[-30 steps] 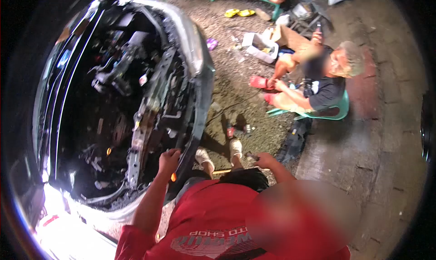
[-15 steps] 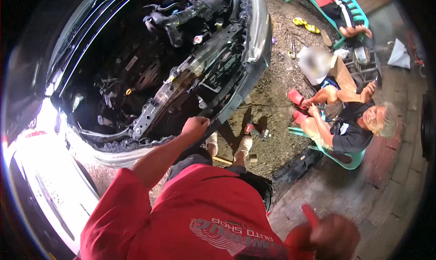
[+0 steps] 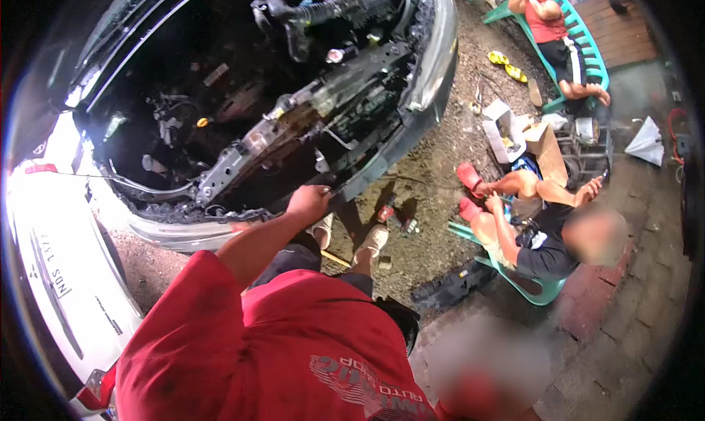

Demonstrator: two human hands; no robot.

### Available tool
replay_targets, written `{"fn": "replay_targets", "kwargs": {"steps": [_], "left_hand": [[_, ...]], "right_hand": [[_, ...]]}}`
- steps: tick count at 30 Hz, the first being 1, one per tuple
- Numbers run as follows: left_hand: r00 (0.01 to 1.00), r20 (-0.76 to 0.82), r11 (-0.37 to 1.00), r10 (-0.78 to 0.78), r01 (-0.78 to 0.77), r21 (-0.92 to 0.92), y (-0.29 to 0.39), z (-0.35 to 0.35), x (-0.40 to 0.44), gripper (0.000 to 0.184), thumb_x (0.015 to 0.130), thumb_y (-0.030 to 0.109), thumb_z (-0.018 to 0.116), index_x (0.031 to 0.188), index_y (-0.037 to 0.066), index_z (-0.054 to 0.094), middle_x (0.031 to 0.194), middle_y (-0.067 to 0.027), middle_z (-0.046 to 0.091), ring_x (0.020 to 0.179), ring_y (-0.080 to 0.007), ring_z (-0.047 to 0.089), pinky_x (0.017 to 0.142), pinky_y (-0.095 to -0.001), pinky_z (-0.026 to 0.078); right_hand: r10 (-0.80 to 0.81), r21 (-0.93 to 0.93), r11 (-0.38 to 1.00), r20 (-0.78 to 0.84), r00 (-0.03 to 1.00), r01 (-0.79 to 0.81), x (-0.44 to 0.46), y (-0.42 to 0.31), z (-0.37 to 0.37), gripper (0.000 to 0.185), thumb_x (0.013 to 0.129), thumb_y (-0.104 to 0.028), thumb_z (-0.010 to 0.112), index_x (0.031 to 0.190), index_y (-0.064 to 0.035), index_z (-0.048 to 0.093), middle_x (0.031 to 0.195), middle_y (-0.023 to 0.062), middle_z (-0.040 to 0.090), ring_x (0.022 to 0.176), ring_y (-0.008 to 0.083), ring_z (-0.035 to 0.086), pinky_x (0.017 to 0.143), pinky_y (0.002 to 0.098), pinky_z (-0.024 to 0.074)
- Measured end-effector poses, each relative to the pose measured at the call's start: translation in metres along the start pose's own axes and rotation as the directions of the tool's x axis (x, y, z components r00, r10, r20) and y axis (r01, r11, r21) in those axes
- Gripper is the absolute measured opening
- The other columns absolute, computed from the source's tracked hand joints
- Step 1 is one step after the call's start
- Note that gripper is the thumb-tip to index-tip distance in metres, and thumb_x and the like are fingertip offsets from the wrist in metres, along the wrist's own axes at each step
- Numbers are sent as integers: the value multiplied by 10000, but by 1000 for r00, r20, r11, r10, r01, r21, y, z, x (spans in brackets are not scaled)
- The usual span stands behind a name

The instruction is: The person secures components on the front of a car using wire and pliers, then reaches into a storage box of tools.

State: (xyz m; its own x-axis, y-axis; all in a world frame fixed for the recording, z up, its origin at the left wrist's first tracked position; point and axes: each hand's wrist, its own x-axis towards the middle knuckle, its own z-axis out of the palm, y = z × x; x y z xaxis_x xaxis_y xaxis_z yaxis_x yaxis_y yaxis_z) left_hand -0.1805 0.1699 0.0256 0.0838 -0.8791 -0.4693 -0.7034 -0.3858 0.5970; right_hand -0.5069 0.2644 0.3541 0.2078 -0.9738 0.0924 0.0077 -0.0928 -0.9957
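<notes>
My left hand (image 3: 308, 203) is closed at the front edge of an open car engine bay, beside the dark bumper edge (image 3: 374, 173). A small light tip shows at its fingers, but what it holds is too small to name. A metal crossbar (image 3: 257, 140) runs across the bay above the hand, and a yellow ring (image 3: 203, 123) lies deeper inside. My right hand cannot be made out; a blurred patch covers the area at the lower right of my red shirt.
A red and black tool (image 3: 386, 211) lies near my feet. Right of it is a long black plastic part (image 3: 454, 284). One person sits on a green chair (image 3: 540, 292), another on a green bench (image 3: 584, 28). A white car (image 3: 66, 267) stands at left.
The view has turned, so the engine bay and seated people sit differently in frame. My right hand, first out over the ground holding a small object, has moved back toward my body and become hidden.
</notes>
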Motion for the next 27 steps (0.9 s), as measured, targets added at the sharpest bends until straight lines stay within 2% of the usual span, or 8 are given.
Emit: {"fn": "replay_targets", "kwargs": {"steps": [9, 15, 17, 18, 22, 24, 25, 27], "left_hand": [[994, -46, 992, -104, 100, -78, -13, 46, 10, 323, 980, 305, 642, 1232, 139, 759, 1024, -229, 742, 986, -415, 711, 902, -503, 563], [999, -45, 1000, 18, -17, 20, -15, 67, 12, 389, 953, 215, 636, 1331, 139, 686, 1068, -190, 751, 985, -400, 720, 848, -481, 580], [981, -81, 979, 176, -166, 116, -28, 85, 12, 529, 889, 133, 617, 1417, 163, 597, 1079, -140, 750, 992, -368, 726, 836, -490, 586], [985, -64, 981, 158, -149, 127, -16, 80, 4, 514, 893, 150, 625, 1406, 163, 602, 1063, -137, 750, 969, -372, 726, 822, -495, 587], [947, -107, 936, 304, -276, 219, -12, 102, -4, 454, 936, 223, 652, 1368, 89, 614, 981, -108, 736, 842, -322, 726, 719, -451, 589], [904, -144, 889, 403, -349, 297, -3, 100, -13, 408, 961, 216, 653, 1330, 44, 640, 874, -94, 716, 764, -275, 718, 673, -402, 579], [875, -222, 893, 430, -376, 248, -6, 108, -11, 474, 866, 169, 724, 1331, 102, 662, 902, -76, 725, 790, -276, 729, 678, -414, 596], [902, -179, 910, 392, -352, 221, -2, 111, -20, 439, 876, 176, 729, 1306, 99, 680, 912, -91, 740, 768, -268, 733, 662, -397, 599]], "right_hand": [[74, 38, 996, 46, 996, -76, 13, 20, -4, 156, 935, -221, 747, 966, -71, 717, 808, 49, 688, 665, 152, 629, 604, 334, 503], [250, 80, 963, 88, 964, -257, 45, 56, -12, 144, 950, -217, 742, 955, -76, 711, 798, 47, 685, 654, 151, 629, 598, 332, 500], [507, -23, 862, 103, 856, -507, 81, 107, -17, 141, 955, -215, 740, 952, -78, 709, 794, 46, 684, 650, 150, 629, 596, 331, 500], [661, -225, 746, 136, 738, -626, 101, 143, -21, 122, 938, -129, 715, 1032, -51, 705, 913, 37, 702, 756, 105, 640, 653, 316, 506], [739, -351, 646, 66, 671, -678, 102, 306, 12, 121, 970, -153, 696, 1045, -58, 707, 919, 28, 711, 762, 105, 641, 682, 262, 480], [917, 59, 390, 62, 393, -919, 97, 351, 35, 133, 983, -164, 681, 1071, -71, 715, 923, 14, 710, 727, 90, 617, 664, 246, 459], [923, 59, 376, 66, 380, -925, 96, 365, 47, 133, 983, -164, 681, 1071, -71, 715, 923, 14, 710, 727, 90, 617, 664, 246, 459], [938, 255, 305, 89, 336, -918, 94, 390, 64, 144, 984, -171, 675, 1085, -78, 720, 916, 6, 701, 693, 85, 580, 638, 263, 458]]}}
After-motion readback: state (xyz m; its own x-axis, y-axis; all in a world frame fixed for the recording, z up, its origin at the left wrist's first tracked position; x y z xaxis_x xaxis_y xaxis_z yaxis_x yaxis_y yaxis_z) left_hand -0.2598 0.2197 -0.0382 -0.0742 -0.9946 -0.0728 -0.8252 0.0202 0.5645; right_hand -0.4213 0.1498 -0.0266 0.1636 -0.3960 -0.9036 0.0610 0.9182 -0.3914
